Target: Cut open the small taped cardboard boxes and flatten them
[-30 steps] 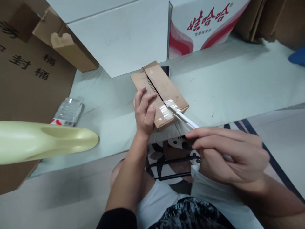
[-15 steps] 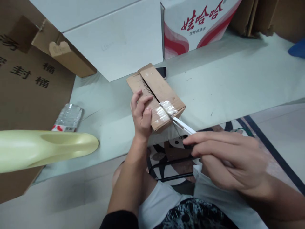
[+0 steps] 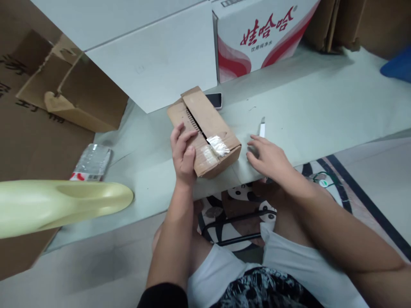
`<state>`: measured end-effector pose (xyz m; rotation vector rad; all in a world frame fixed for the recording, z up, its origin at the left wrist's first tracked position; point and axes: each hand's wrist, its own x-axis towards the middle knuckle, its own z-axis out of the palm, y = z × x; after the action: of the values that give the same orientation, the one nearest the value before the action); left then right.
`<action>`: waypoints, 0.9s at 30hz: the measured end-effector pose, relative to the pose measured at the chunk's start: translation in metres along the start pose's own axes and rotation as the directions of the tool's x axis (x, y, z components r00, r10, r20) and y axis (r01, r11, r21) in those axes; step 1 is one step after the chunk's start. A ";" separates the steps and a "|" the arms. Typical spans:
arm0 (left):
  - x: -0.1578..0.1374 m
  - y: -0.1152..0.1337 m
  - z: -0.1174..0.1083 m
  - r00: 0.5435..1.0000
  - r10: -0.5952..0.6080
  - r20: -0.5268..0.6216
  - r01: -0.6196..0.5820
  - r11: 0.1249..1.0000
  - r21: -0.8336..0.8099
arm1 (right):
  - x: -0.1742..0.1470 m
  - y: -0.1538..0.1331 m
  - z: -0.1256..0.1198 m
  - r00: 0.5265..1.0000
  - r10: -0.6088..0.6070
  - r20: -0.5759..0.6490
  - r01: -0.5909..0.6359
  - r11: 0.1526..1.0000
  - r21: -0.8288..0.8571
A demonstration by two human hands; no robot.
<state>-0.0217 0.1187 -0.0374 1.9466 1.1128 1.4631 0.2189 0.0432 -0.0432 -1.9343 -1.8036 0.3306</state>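
A small brown cardboard box point(image 3: 212, 117) rests on the table, its top seam slightly parted and clear tape at the near end cut along the seam. My left hand point(image 3: 184, 154) grips its left side, fingers bent over the top. To the right lies a white utility knife point(image 3: 262, 129), its blade pointing away from me. My right hand point(image 3: 266, 156) is just beside the knife, fingers apart, holding nothing; the hand hides part of the knife's handle.
Behind the box lies a phone point(image 3: 214, 100), before a large white box point(image 3: 160, 68) and a red-and-white carton point(image 3: 253, 47). A pale yellow curved object point(image 3: 64, 207) juts in from the left, near a clear plastic package point(image 3: 93, 160). A blue object point(image 3: 398, 66) stands far right.
My right hand has moved from the box's near end to its right and let go of the utility knife, which now lies on the table. My left hand stays on the box.
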 end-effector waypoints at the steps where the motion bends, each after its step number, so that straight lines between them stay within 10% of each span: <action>1: 0.001 -0.002 -0.002 1.000 -0.012 0.010 0.012 0.999 -0.030 | 0.001 0.000 0.004 0.999 -0.005 0.053 0.007 1.000 -0.023; 12: -0.005 0.000 -0.031 0.984 -0.047 0.173 0.067 0.991 -0.113 | -0.003 -0.025 0.010 0.972 -0.158 0.172 0.086 0.927 0.366; 17: -0.005 0.010 -0.024 0.981 -0.191 0.041 0.195 0.944 -0.266 | -0.002 -0.020 0.017 0.990 -0.110 0.083 0.016 0.689 0.725; 27: -0.005 -0.011 -0.011 0.787 -0.616 -0.041 0.519 0.695 -0.497 | 0.003 -0.014 0.026 0.992 -0.022 0.124 -0.078 0.663 0.744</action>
<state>-0.0361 0.1195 -0.0448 0.9980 1.1769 1.4106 0.1947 0.0505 -0.0588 -1.3476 -1.3584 1.0478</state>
